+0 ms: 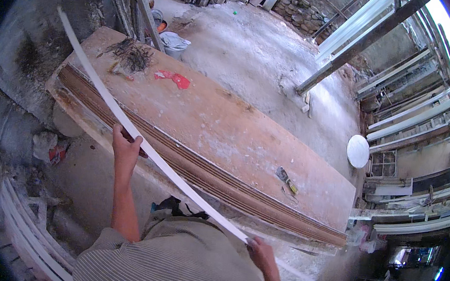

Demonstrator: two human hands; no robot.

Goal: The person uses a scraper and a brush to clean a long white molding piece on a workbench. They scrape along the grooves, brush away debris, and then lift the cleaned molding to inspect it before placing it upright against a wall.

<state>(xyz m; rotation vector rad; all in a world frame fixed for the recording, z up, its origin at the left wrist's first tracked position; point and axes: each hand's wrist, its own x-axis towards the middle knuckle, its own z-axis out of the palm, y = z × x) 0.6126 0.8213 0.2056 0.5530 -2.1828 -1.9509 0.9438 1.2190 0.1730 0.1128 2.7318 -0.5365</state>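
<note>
A long, thin white strip (178,183) runs slantwise across my front, from the far left to the lower right. My left hand (125,143) is closed on its middle part, thumb on top. Lower right, my right hand (262,255) grips it closer to its near end, which tapers off past my wrist. Behind the strip lies a stack of brown boards (235,141) with a dusty top. A scraper-like tool (287,180) rests on the stack's right part. Toward its far left end are a red scrap (173,78) and a dark stringy tangle (131,56).
A bucket with a pale bag (174,44) stands behind the stack. A slanting post (362,45) rises from the floor at upper right. White lengths (414,119) are racked along the right wall, near a round white disc (358,151). More long strips (27,233) lie lower left.
</note>
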